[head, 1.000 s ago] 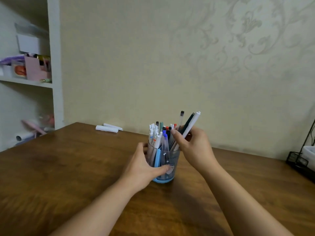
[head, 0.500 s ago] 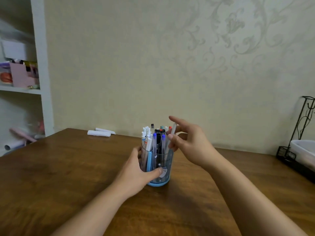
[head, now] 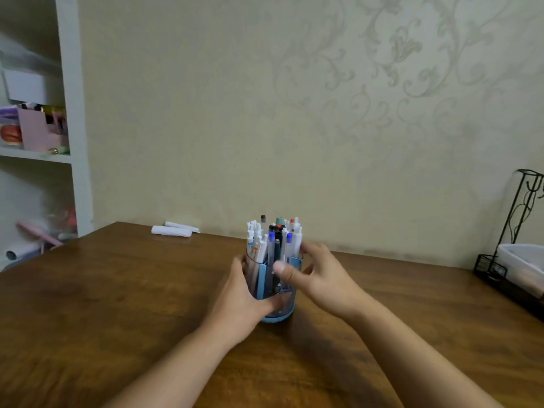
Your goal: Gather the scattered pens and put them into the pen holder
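Head camera view, looking forward and down over a brown wooden table [head: 117, 304] toward a pale patterned wall. Near the middle of the table stands a clear pen holder [head: 272, 293] with a blue base, packed with upright pens [head: 275, 235], mostly white with blue, black and red caps.

The left hand [head: 240, 301] wraps the holder's left side, thumb across the lower front and fingers curled behind, gripping it. The right hand [head: 319, 278] is at the holder's right side, thumb against the front near the rim and fingers reaching behind; it looks to be cupping the holder too, though motion blur makes the contact uncertain.

Two white cylinders [head: 173, 230] lie at the far edge by the wall, well apart from the holder; they may be pens or markers, too small to tell. No other loose pens show.

The gathering seems nearly finished, with the hands steadying the full holder. If those cylinders count, the next move calls for letting go and reaching far forward-left.

A shelf unit [head: 73, 119] at left and a black wire rack [head: 512, 248] at right are both cut off by the frame.
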